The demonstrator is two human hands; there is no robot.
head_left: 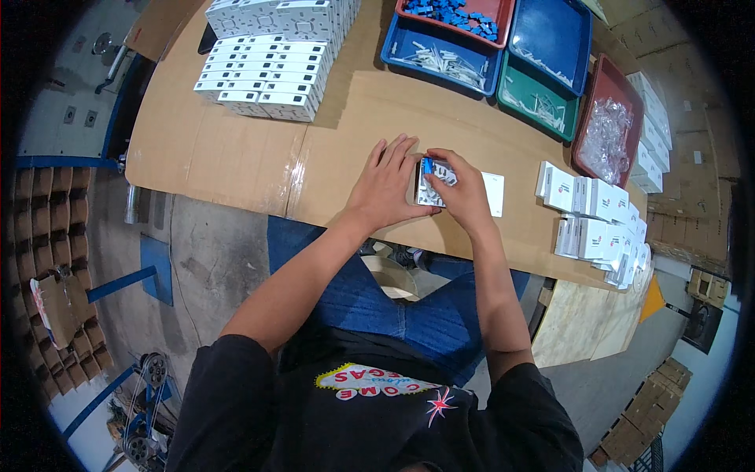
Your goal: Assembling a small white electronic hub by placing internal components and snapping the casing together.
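The small open box of white and grey [433, 193] lies directly between the two hands, on the brown cardboard sheet covering the table [346, 157]. This is the relation I must watch: left hand [385, 185] against its left side, right hand [465, 189] over its right part, so neither is clearly nearer. Its long axis seems to me to run from near to far, but the right hand covers part of it, so I cannot be certain.

I see the left hand half spread around the box, its thumb along the near edge and its index finger at the far left corner; I judge that it grips the box to steady it. The right hand is curled, with the thumb reaching over the opening. Near its fingertips is a small blue piece [428, 166], at the far left of the box; whether they pinch it, I cannot tell.

Just to the right of the right hand I find a flat white rectangular piece [495, 193], which seems untouched by my left hand.
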